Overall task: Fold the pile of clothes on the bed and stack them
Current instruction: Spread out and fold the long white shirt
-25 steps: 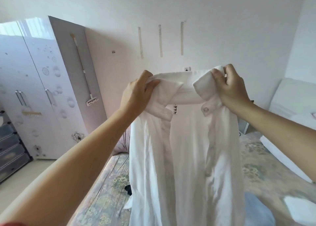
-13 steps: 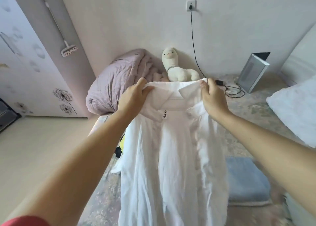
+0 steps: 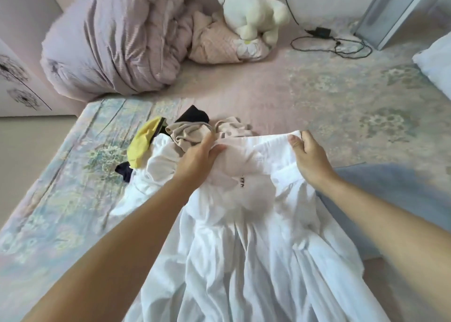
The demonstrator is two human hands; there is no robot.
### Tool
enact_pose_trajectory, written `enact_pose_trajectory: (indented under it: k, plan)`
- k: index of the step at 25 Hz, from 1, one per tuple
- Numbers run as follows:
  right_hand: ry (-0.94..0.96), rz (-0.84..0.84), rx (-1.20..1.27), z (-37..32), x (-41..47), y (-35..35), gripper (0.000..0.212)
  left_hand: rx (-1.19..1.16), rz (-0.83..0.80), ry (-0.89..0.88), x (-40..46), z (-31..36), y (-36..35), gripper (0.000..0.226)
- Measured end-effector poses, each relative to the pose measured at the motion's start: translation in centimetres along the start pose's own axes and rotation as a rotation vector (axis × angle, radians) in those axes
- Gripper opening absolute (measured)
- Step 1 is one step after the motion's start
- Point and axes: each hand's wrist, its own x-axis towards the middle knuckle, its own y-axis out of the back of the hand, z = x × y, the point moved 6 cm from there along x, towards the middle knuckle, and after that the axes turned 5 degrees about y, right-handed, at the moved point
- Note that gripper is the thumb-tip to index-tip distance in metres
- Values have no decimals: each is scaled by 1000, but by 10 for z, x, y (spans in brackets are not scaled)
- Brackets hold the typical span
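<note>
A white collared shirt (image 3: pixel 249 243) lies spread toward me on the bed (image 3: pixel 305 97), its collar end farthest from me. My left hand (image 3: pixel 199 158) grips the collar's left side and my right hand (image 3: pixel 310 160) grips its right corner. Just behind and left of the collar sits the pile of clothes (image 3: pixel 188 132): a beige garment, a yellow piece (image 3: pixel 144 142), black pieces and another white item. A folded blue garment (image 3: pixel 390 199) lies flat under my right forearm.
A bunched lilac duvet (image 3: pixel 109 38), a pink cloth and a white plush toy (image 3: pixel 253 16) fill the bed's far side. A black charger cable (image 3: pixel 334 43) trails at the back right, beside a grey box (image 3: pixel 395 11) and a white pillow (image 3: pixel 436 63). The floor is at left.
The shirt was held up high by its collar; both hands have lowered it onto the bed, and my view has tilted down from the wall to the bed.
</note>
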Motion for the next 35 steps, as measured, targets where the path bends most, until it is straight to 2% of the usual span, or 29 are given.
enact_pose_trajectory:
  k: [3,8,10,12,14,16,17,19,21,23,25,27,28,30,32,35]
  plan:
    - [1,-21,-27,53,18,-61,31,27,21,19,22,-48,-62,39]
    - [38,-167,-150,137,43,-139,38,60,-27,-16,50,-111,-151,30]
    - [-2,-108,-226,169,45,-149,35,129,35,-3,50,-135,-173,30]
    - [-7,-22,-241,187,39,-151,31,172,174,6,42,-148,-182,30]
    - [61,72,-270,192,30,-153,28,133,369,-30,34,-150,-184,30]
    - [166,167,-303,188,17,-156,28,15,484,-52,28,-148,-178,33]
    - [218,202,-307,185,13,-156,32,18,500,-93,27,-145,-176,37]
    - [318,206,-394,175,12,-152,35,221,498,-207,26,-134,-172,42]
    - [443,181,-483,160,11,-143,25,365,533,-346,21,-114,-162,39]
    - [472,163,-370,142,3,-131,12,301,547,-476,7,-90,-147,26]
    - [371,26,-284,136,-13,-131,19,194,334,-363,-6,-75,-151,31]
    - [262,-126,-320,144,-35,-148,22,233,81,-175,-24,-80,-185,43]
    - [249,-160,-344,150,-46,-158,22,279,21,-101,-34,-88,-203,51]
    - [282,-110,-350,155,-55,-165,19,310,64,-38,-43,-102,-218,59]
    - [307,-31,-305,156,-55,-160,13,215,162,-22,-43,-109,-211,50]
    - [284,8,-233,157,-58,-158,11,76,213,-32,-45,-112,-203,35]
